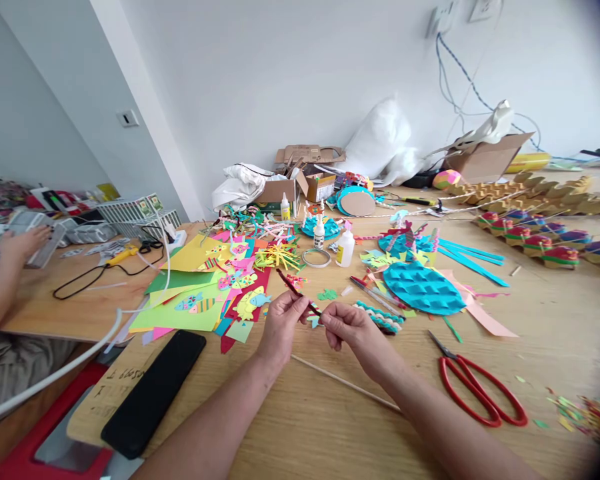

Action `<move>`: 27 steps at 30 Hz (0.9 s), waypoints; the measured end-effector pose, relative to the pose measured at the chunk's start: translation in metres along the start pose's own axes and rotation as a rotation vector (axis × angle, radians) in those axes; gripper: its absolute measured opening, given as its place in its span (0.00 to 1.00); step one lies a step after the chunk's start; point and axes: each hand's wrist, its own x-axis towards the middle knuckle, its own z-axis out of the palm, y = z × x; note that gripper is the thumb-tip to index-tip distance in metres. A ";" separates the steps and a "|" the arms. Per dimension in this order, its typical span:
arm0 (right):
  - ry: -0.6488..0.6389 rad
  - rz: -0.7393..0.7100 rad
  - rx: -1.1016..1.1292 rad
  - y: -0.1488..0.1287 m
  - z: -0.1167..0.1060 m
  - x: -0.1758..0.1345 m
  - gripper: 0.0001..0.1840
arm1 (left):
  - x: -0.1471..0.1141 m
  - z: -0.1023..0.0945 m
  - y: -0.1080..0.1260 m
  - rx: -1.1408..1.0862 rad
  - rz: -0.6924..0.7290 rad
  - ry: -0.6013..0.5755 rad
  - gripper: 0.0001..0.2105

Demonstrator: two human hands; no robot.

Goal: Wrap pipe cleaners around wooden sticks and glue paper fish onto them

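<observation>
A dark reddish-brown pipe cleaner (pixel 289 283) is pinched between my two hands above the table. My left hand (pixel 286 319) grips its middle, with one end sticking up to the left. The other end is in the fingertips of my right hand (pixel 349 325). Beneath my hands lies a thin pale stick (pixel 345 382). Just beyond my right hand are twisted teal and white strands (pixel 386 317) and a pen (pixel 370 291). Red-handled scissors (pixel 473 387) lie open on the table to the right.
A blue textured oval (pixel 423 287), glue bottles (pixel 345 248) and a tape roll (pixel 317 258) stand beyond. Coloured paper (pixel 180 308) and a black phone (pixel 155 393) are at left. Painted egg-carton pieces (pixel 540 240) line the right. Another person's hand (pixel 30 241) works at far left.
</observation>
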 end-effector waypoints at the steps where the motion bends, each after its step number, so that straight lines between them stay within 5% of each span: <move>1: -0.008 0.010 0.007 0.000 -0.001 0.000 0.17 | 0.000 0.000 0.001 -0.006 -0.020 -0.011 0.08; 10: -0.085 0.024 0.037 0.004 0.004 -0.002 0.13 | -0.001 0.004 0.002 0.036 0.107 0.042 0.08; 16: 0.082 -0.209 -0.493 0.003 0.005 -0.001 0.07 | -0.002 0.004 0.000 0.000 0.053 0.006 0.07; 27: 0.299 -0.472 -1.294 0.007 -0.002 -0.006 0.16 | -0.007 0.010 0.000 -0.332 -0.213 0.009 0.07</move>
